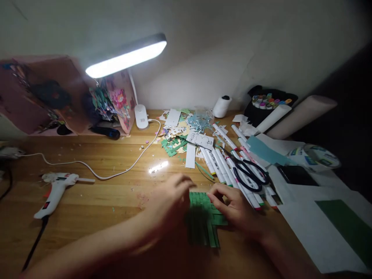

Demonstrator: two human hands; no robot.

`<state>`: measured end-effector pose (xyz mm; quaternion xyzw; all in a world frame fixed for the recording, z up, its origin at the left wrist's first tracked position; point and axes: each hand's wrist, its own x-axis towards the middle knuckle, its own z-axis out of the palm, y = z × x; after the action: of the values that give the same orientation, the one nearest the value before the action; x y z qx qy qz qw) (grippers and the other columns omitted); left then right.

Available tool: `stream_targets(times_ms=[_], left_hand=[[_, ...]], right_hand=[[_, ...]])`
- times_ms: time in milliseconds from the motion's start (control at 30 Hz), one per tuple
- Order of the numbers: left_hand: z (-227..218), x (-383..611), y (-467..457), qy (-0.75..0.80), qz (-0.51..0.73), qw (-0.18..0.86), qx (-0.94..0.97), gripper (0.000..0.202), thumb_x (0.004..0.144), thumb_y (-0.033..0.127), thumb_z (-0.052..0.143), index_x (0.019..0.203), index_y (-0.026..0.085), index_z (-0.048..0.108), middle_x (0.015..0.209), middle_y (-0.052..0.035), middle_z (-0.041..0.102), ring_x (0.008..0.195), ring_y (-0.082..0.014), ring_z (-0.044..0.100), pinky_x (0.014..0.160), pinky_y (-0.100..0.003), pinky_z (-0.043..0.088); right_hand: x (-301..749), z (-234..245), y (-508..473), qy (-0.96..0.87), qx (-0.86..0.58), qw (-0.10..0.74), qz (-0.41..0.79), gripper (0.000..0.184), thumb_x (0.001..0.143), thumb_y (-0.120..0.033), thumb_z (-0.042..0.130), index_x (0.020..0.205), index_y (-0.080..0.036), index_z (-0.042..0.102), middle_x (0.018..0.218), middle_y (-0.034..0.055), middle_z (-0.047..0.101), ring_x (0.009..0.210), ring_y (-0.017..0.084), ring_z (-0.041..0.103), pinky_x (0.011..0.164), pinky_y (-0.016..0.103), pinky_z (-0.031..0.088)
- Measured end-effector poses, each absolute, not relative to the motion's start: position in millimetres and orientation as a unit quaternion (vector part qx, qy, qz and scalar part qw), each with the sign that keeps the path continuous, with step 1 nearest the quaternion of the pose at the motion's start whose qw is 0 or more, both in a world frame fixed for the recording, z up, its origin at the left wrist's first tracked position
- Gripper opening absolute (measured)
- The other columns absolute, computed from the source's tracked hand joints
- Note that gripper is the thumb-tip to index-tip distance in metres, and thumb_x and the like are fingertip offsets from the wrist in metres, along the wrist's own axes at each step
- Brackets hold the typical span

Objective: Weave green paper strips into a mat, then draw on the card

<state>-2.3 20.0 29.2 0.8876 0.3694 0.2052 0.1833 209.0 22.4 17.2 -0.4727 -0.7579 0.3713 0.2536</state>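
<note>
Left forearm (101, 248), nearest the camera: reaching up and inward across the wooden table (101, 201).

Woven green paper mat (203, 219), one: lying on the table between the two hands, loose strip ends trailing from its near side, shadow darkening its middle.

Left hand (174, 197): bending over the mat's left edge, fingers partly curled; blur is hiding the tips, so whether it is gripping a strip cannot be told.

Right hand (236, 207): curling loosely at the mat's right side, thumb and forefinger nearly meeting, a fingertip touching the weave; probably steadying it, though a firm pinch is not showing.

Lamp (128, 58), lit: leaning over the table, presumably placed so for lighting close work.

Glue gun (56, 193): resting well to the left, nozzle facing away from the hands, likely keeping its tip off the paper.

Scissors (250, 174): lying over white markers (223, 167), handles turning towards the person, seemingly for easy picking up.

Paper scraps (174, 145): heaping beyond the hands, apparently pushed back so the near table is serving as working space.

Green sheet (345, 226): lying on white paper (316, 232) at right, perhaps waiting within reach as spare stock.
</note>
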Motion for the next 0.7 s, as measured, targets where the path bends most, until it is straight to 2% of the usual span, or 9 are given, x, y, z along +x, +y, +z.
stream_targets(times_ms=[67,200,333,533,600,700], left_hand=[[34.2,-9.6,59.0,0.481,0.203,0.153,0.839,0.021,0.086,0.01,0.053,0.103,0.021,0.059,0.104,-0.004,0.061,0.091,-0.0161,0.061,0.075,-0.026,0.05],[23.7,-17.3,127.0,0.582,0.194,0.092,0.784,0.017,0.086,0.02,0.06,0.101,0.013,0.057,0.108,-0.0139,0.056,0.098,-0.027,0.057,0.081,-0.04,0.048],[8.1,-15.7,154.0,0.619,0.173,0.092,0.76,0.016,0.084,0.027,0.066,0.092,0.013,0.06,0.1,-0.0113,0.059,0.098,-0.0266,0.058,0.083,-0.04,0.048],[8.7,-25.9,157.2,0.629,0.178,0.148,0.742,0.032,0.093,0.032,0.056,0.121,0.017,0.053,0.12,-0.0089,0.056,0.099,-0.0217,0.06,0.082,-0.042,0.052],[10.9,-33.5,157.9,0.627,0.196,0.168,0.735,0.03,0.093,0.032,0.057,0.117,0.016,0.055,0.116,-0.0084,0.058,0.096,-0.0208,0.061,0.081,-0.041,0.052],[13.3,-43.9,156.4,0.626,0.246,0.186,0.716,0.017,0.088,0.028,0.062,0.098,0.014,0.061,0.092,-0.0045,0.064,0.082,-0.0182,0.062,0.075,-0.035,0.051]], right_hand=[[209.2,16.8,22.8,-0.749,-0.488,0.254,0.37,0.026,0.094,-0.032,0.043,0.072,-0.019,0.05,0.068,-0.0013,0.05,0.064,0.013,0.049,0.059,0.024,0.036],[208.3,15.5,24.2,-0.757,-0.496,0.238,0.352,0.026,0.093,-0.031,0.043,0.071,-0.019,0.048,0.069,-0.0008,0.052,0.065,0.014,0.05,0.061,0.025,0.036],[208.3,15.2,25.6,-0.758,-0.503,0.237,0.341,0.027,0.094,-0.031,0.041,0.07,-0.019,0.048,0.069,-0.0004,0.053,0.066,0.014,0.051,0.061,0.025,0.036],[208.7,15.4,25.4,-0.762,-0.498,0.251,0.33,0.026,0.093,-0.03,0.043,0.071,-0.019,0.049,0.07,-0.0003,0.053,0.066,0.014,0.051,0.061,0.025,0.037],[208.8,14.7,25.2,-0.764,-0.495,0.256,0.325,0.025,0.093,-0.03,0.044,0.071,-0.019,0.049,0.07,-0.0005,0.053,0.066,0.014,0.05,0.06,0.025,0.037],[208.9,13.1,24.8,-0.773,-0.484,0.26,0.318,0.024,0.093,-0.029,0.045,0.071,-0.019,0.05,0.069,-0.0007,0.054,0.065,0.013,0.051,0.06,0.025,0.038]])
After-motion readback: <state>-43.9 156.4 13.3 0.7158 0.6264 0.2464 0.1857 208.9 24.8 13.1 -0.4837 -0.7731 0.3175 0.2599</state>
